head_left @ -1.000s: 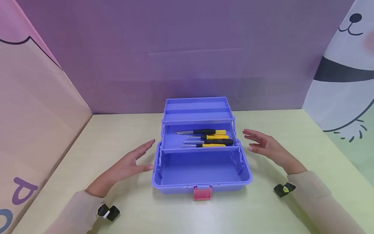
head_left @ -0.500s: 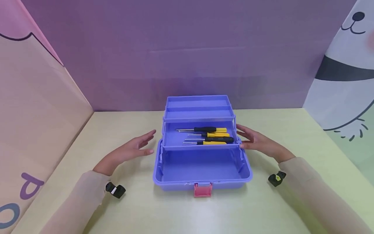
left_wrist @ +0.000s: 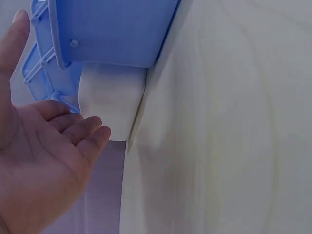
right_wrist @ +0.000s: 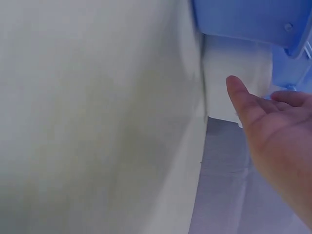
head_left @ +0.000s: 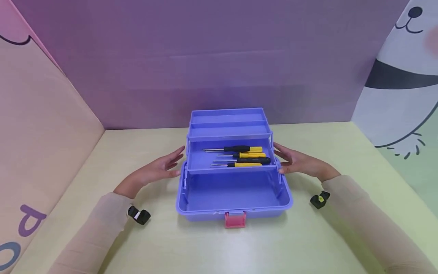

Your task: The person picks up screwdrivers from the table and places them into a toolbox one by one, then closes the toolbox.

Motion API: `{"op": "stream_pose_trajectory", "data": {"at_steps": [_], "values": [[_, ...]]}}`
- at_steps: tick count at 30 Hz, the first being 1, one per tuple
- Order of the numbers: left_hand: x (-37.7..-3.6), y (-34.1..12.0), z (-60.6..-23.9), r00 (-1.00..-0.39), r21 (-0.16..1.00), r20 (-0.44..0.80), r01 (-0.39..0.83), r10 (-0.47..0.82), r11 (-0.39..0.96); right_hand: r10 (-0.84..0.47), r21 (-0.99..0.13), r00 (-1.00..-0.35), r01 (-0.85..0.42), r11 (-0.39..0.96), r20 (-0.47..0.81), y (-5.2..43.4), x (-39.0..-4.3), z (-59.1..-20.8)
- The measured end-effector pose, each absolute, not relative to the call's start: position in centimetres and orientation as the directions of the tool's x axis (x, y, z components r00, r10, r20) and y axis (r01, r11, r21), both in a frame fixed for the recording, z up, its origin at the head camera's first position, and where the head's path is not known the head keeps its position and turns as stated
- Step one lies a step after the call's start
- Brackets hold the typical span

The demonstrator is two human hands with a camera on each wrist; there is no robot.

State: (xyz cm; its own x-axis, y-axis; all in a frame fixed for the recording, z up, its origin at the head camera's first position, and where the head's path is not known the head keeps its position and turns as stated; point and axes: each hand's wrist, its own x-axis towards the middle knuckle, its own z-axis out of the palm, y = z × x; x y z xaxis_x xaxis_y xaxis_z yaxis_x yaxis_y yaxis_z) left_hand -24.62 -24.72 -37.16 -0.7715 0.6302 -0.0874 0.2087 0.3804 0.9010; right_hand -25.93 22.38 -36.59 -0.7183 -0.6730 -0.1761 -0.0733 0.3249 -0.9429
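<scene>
Both hands are closing in on the open purple toolbox (head_left: 234,190) sitting mid-desk (head_left: 308,243), its pink latch (head_left: 235,220) facing the person. A second ago they were hovering well out to either side; now the left hand (head_left: 161,169) is coming in against the left end of the raised tray (head_left: 205,161), fingers (head_left: 176,155) straight and spread, holding nothing. The right hand (head_left: 297,163) is already up at the tray's right end, its fingers (head_left: 278,149) flat and loose, looking as if they are just touching the metal arm there, though contact is hard to confirm. From the left wrist view the palm (left_wrist: 44,161) is lying open just beside the box's corner (left_wrist: 112,29). Four screwdrivers (head_left: 239,156) are lying across the tray, unmoved. My guess is that the person is bracketing the cantilever trays between both palms, getting ready to fold or shift them rather than pick out a tool.
</scene>
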Motion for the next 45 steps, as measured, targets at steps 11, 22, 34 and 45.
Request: {"op": "stream_pose_trajectory", "data": {"at_steps": [11, 22, 34, 45], "values": [[-25.3, -25.0, -37.7, -0.76, 0.916, -0.068, 0.208, 0.646, 0.342, -0.684, -0.939, -0.711, -0.099, 0.33, -0.165, 22.4, -26.8, -36.3], [-25.5, -24.6, -37.9, -0.755, 0.905, -0.098, 0.204, 0.648, 0.374, -0.669, -0.931, -0.721, -0.093, 0.353, -0.182, 22.7, -26.9, -37.0], [-25.6, -24.9, -38.1, -0.727, 0.931, -0.103, 0.169, 0.679, 0.323, -0.676, -0.939, -0.708, -0.058, 0.34, -0.201, 22.4, -26.9, -37.1], [-25.8, -24.8, -38.4, -0.703, 0.951, -0.103, 0.136, 0.703, 0.276, -0.679, -0.936, -0.701, -0.046, 0.348, -0.219, 22.5, -27.1, -37.0]]}}
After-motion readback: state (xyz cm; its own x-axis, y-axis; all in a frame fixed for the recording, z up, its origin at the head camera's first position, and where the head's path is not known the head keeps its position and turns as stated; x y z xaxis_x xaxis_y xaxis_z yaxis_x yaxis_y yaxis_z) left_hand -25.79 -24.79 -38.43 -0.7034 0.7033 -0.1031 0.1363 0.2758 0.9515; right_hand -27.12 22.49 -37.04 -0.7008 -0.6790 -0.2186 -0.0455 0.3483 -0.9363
